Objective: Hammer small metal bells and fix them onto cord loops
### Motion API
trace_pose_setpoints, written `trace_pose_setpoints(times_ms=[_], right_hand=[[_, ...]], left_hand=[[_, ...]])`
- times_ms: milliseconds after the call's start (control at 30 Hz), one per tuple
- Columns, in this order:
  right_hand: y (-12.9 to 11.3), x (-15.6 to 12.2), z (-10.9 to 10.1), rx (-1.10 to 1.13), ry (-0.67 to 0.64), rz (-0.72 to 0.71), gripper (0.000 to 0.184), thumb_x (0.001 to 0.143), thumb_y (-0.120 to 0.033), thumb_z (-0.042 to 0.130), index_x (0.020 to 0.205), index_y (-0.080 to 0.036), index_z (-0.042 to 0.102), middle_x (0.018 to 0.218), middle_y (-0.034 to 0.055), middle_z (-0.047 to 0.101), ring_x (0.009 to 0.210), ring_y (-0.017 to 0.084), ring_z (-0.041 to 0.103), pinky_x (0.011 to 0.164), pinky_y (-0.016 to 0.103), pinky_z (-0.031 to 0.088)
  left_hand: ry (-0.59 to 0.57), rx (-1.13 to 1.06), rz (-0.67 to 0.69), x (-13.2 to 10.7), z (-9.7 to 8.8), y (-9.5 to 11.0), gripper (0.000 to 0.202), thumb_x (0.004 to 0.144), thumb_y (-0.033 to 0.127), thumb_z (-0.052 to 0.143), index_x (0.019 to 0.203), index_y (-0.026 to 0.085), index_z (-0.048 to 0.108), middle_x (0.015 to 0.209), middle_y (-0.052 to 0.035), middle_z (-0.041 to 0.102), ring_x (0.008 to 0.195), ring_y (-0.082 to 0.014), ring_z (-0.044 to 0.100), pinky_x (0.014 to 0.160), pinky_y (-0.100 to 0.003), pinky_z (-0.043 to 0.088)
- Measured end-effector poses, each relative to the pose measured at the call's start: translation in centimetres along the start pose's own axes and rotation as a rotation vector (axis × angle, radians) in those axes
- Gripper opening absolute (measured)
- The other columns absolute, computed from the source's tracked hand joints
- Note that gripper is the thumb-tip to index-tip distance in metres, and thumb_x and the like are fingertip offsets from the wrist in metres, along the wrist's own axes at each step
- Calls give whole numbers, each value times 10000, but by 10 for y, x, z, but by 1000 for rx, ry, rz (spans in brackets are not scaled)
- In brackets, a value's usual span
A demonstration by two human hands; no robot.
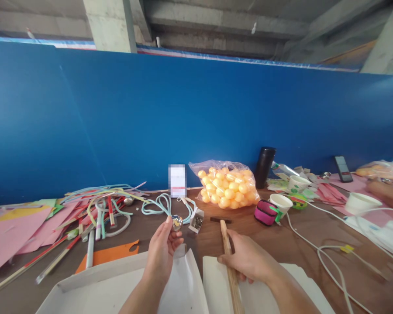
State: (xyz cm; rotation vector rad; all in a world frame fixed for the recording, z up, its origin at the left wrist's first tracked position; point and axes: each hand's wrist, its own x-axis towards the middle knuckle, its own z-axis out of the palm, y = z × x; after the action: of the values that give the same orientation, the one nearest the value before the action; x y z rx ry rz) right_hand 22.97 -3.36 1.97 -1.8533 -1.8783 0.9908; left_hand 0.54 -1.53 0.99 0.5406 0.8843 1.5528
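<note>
My left hand (163, 246) pinches a shiny silver ball (177, 223) between thumb and fingers, raised above the front of the table. Just behind it lie loops of light blue cord (157, 206). A small open box (196, 220) of dark metal bits stands to its right. My right hand (245, 257) is closed around the wooden handle of a hammer (227, 244). The hammer's dark head points away from me. Its handle passes over white card (211, 268), and an open white box (101, 279) sits below my left wrist.
A clear bag of orange balls (227, 187) stands at the back, beside a black bottle (265, 168). Paper cups (280, 203), a magenta pouch (265, 213) and white cables (327, 253) lie right. Tubes and cords (109, 209) and pink paper (16, 235) cover the left. A person's hand shows far right.
</note>
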Motion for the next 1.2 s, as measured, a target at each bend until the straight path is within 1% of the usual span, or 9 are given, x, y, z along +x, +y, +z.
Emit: trace_pose_setpoints(times_ms=[133,233,367,433,600,733,867,967,1200], right_hand=[[-6,7,-3,-163,298,-104,280,785,-376,544,1014,-232,617,838,51,713,728,208,670,604,262,444],[-19,13,-4,-199,396,-162,223,842,-335,465,958,-275,645,866,9,714,831,185,649,680,254,424],[-44,26,-4,-363,363,-258,208,843,-280,464,880,-271,669,895,-2,700,827,167,631,647,238,386],[-56,37,-4,-464,313,-264,218,842,-254,464,847,-261,682,890,7,698,856,175,621,647,239,375],[-75,64,6,-531,264,-274,183,771,-180,531,740,-227,705,817,34,695,802,187,623,618,241,370],[-76,77,21,-551,262,-285,174,763,-184,543,817,-242,697,857,38,679,835,189,631,634,245,378],[-69,83,32,-574,280,-282,169,788,-247,527,870,-223,673,882,59,662,833,208,634,648,273,393],[-66,86,35,-587,271,-293,167,793,-267,526,868,-217,666,884,66,663,837,212,634,656,279,397],[-65,90,35,-567,239,-312,170,777,-225,523,868,-219,666,886,71,670,839,217,633,663,283,391]], left_hand=[[-3,17,-2,2,-2,-2,282,695,358,700,824,127,605,761,-31,597,577,-80,553,502,-185,504],[-4,22,-5,4,-3,-3,289,694,364,699,834,129,608,781,-36,605,574,-79,553,505,-185,504],[-4,18,-11,4,-2,-2,297,682,371,707,828,130,611,779,-31,606,569,-78,553,499,-187,504],[-13,13,-5,3,-1,-2,300,680,372,708,825,128,612,764,-27,598,568,-78,550,494,-186,502],[-4,-19,-4,6,-2,-4,316,659,373,726,812,125,606,700,-8,568,547,-80,540,469,-187,492],[4,-16,-24,8,-2,-6,325,668,383,718,823,122,601,669,1,551,540,-78,534,462,-185,486],[-3,-2,-31,7,-2,-5,330,683,392,704,846,125,598,702,-5,563,552,-74,531,477,-185,485],[-12,13,-30,6,-2,-4,337,676,410,704,828,129,596,704,-6,566,558,-77,534,477,-187,481],[3,25,-23,7,-3,-6,365,660,428,711,834,128,595,714,-9,563,559,-80,533,477,-195,474]])
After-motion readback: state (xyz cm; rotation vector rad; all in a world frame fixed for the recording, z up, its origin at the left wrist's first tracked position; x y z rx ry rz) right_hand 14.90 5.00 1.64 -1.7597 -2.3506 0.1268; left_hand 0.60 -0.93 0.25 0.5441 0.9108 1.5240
